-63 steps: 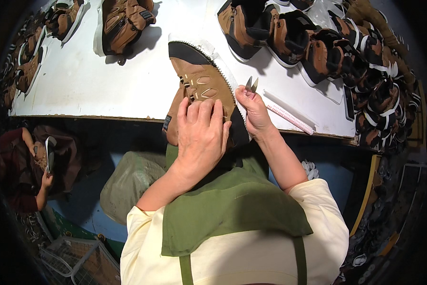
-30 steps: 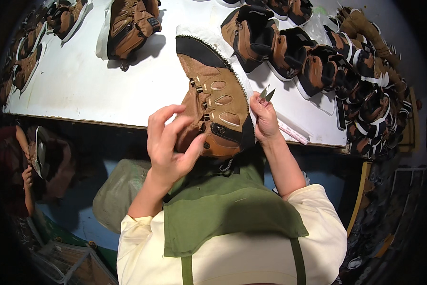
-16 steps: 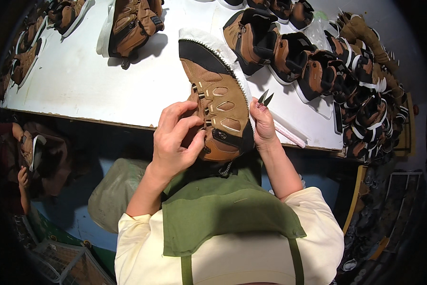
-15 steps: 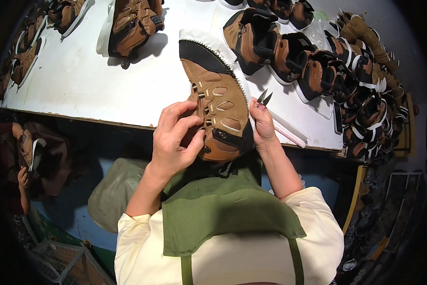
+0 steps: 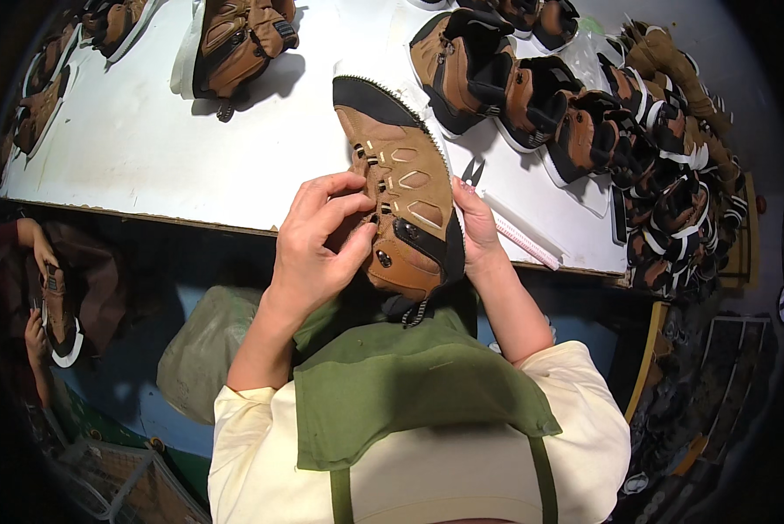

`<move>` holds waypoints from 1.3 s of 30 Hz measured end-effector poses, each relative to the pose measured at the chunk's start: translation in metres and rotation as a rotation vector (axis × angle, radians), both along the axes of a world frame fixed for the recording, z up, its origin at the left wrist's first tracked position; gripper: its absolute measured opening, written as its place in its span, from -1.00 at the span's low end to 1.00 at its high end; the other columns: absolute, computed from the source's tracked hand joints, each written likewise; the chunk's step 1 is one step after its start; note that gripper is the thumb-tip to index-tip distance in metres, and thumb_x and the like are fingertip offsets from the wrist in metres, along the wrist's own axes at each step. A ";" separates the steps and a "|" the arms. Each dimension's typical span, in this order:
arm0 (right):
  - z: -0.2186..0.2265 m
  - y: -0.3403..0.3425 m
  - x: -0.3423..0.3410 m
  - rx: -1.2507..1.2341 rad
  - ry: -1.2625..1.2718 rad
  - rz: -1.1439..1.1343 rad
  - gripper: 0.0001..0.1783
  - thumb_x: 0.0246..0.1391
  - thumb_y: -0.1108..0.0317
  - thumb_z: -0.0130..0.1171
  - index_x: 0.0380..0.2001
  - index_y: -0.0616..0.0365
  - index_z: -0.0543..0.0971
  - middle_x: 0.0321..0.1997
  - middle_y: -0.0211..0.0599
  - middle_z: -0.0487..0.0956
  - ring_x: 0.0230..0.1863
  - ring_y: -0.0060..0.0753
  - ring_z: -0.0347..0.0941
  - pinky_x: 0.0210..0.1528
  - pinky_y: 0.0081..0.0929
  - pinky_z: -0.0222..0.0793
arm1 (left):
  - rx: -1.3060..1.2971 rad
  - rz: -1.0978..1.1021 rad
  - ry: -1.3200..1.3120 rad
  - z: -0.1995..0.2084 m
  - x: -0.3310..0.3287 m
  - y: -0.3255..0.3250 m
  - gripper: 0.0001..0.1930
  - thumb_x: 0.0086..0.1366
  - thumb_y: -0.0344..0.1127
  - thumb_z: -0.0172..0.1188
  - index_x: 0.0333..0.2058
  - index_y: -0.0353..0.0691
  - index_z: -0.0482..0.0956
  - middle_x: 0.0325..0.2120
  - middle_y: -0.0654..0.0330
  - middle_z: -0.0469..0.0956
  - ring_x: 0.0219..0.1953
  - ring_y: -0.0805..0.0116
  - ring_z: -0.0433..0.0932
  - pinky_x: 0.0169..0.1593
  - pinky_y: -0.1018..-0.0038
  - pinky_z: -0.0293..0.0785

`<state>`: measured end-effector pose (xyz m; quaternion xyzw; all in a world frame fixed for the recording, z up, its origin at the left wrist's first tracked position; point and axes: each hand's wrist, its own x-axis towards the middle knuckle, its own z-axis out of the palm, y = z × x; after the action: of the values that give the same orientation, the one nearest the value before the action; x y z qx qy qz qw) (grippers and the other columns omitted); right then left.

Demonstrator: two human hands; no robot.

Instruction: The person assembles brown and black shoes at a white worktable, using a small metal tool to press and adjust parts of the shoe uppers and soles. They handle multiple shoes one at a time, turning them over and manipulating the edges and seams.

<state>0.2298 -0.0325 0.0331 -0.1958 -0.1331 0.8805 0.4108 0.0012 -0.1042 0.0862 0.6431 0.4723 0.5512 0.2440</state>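
Note:
A brown and black lace-up boot (image 5: 427,179) lies on its side across my hands at the table's front edge, toe away from me, its white sole facing right. My left hand (image 5: 316,240) is closed at the lacing, fingertips pinching by the eyelets; what lies between them is hidden. Along the sole side, my right hand (image 5: 479,229) grips the boot. Small dark snips (image 5: 472,171) stick up from that same hand, blades pointing away from me. A dark cord loop (image 5: 418,313) hangs from the heel end over my green apron.
White table (image 5: 174,166) before me. More boots (image 5: 462,74) stand in rows at the right, with a heap (image 5: 680,210) beyond. Another boot (image 5: 239,48) lies at the far left. A white strip with red marks (image 5: 532,243) rests near the front edge. At left, another person's hands (image 5: 38,253) hold a shoe.
The snips in my right hand have turned more upright, and that hand has shifted slightly left. My left hand keeps its pinch. The other person has turned their shoe.

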 end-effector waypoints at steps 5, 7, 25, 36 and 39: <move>-0.008 0.003 0.002 0.029 -0.050 -0.008 -0.50 0.27 0.26 -0.07 0.18 0.32 0.21 0.15 0.08 0.38 0.13 -0.03 0.40 0.18 -0.03 0.36 | -0.018 -0.015 -0.012 -0.004 -0.003 0.001 -0.75 -0.06 -0.54 0.27 -0.31 -0.33 0.58 -0.15 0.06 0.53 -0.11 0.13 0.50 -0.06 0.37 0.45; -0.007 0.003 0.002 0.047 -0.057 -0.004 -0.53 0.27 0.26 -0.05 0.14 0.33 0.25 0.12 0.05 0.42 0.12 -0.06 0.42 0.18 -0.05 0.36 | -0.019 -0.021 0.011 -0.005 -0.004 0.000 -0.76 -0.04 -0.55 0.25 -0.31 -0.34 0.58 -0.13 0.05 0.52 -0.09 0.17 0.51 -0.05 0.40 0.44; 0.000 -0.010 0.001 0.382 -0.501 -0.160 -0.87 0.12 0.36 0.23 -0.32 0.17 0.56 -0.39 -0.59 0.50 -0.36 -0.76 0.36 -0.21 -0.73 0.29 | 0.164 0.239 0.152 -0.003 0.011 0.021 -0.80 -0.07 -0.54 0.31 -0.39 -0.27 0.57 -0.48 0.14 0.47 -0.41 0.21 0.45 -0.36 0.41 0.40; -0.001 -0.010 0.006 0.443 -0.490 -0.096 -0.87 0.10 0.36 0.24 -0.33 0.17 0.55 -0.37 -0.58 0.51 -0.33 -0.74 0.38 -0.19 -0.72 0.30 | 0.098 0.141 0.193 -0.010 0.009 0.020 -0.86 -0.01 -0.60 0.24 -0.44 -0.30 0.49 -0.48 0.12 0.44 -0.39 0.16 0.44 -0.34 0.36 0.38; -0.001 -0.009 0.005 0.430 -0.453 -0.085 -0.87 0.10 0.37 0.25 -0.33 0.17 0.54 -0.38 -0.58 0.50 -0.34 -0.75 0.36 -0.20 -0.74 0.27 | 0.044 0.098 0.131 -0.012 0.006 0.020 -0.87 0.01 -0.59 0.22 -0.43 -0.31 0.47 -0.47 0.11 0.43 -0.39 0.16 0.43 -0.33 0.36 0.38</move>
<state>0.2349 -0.0414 0.0323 -0.3009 -0.3963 0.7481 0.4391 0.0072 -0.0844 0.0746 0.6590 0.5061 0.5294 0.1711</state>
